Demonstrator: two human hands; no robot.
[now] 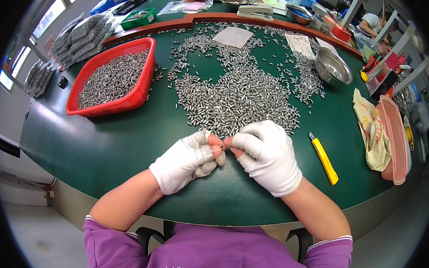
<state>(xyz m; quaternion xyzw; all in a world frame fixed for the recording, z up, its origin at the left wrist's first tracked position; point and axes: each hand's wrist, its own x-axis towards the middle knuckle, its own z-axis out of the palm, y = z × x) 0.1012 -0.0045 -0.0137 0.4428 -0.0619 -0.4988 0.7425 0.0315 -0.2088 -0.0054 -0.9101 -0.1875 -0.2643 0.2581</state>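
Both hands wear white gloves with the fingertips cut off. My left hand and my right hand meet fingertip to fingertip just above the green table, pinching a small metal piece between them. Right behind the hands lies a wide heap of small silver metal pieces spread over the table. What exactly sits between the fingertips is too small to tell.
A red basket full of the same metal pieces stands at the left. A yellow utility knife lies right of my right hand. A steel bowl, a pink basket and a cloth are at the right.
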